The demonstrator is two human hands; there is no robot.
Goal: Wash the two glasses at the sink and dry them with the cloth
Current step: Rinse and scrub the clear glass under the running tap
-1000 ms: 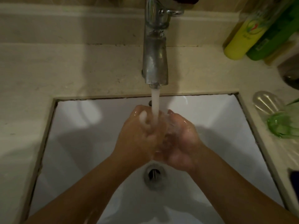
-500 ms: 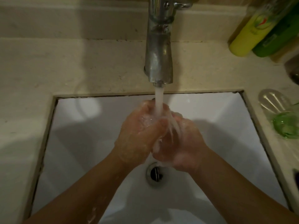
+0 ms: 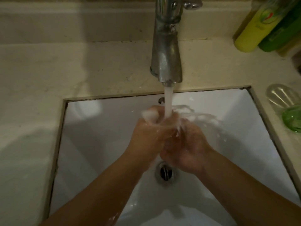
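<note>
Left hand (image 3: 147, 136) and right hand (image 3: 185, 144) are pressed together under the tap (image 3: 166, 51) stream over the white sink (image 3: 97, 144). Fingers are curled, but foam and splash hide whether either grip holds a glass, so can't tell. Only clear glassware visible lies on the bench (image 3: 40, 70) at far right, a clear glass (image 3: 280, 95) and a green glass (image 3: 292, 119); no cloth in view, so I'd judge washing unfinished and drying not started.

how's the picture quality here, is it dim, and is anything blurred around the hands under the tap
Head view: dim, warm light, with soft shadows on the counter and the sink wall. The water stream and splash smear into blur over the left hand and right hand, so any glass between them is unreadable. Wide-angle bending curves the sink edges. The bottles look soft.
</note>
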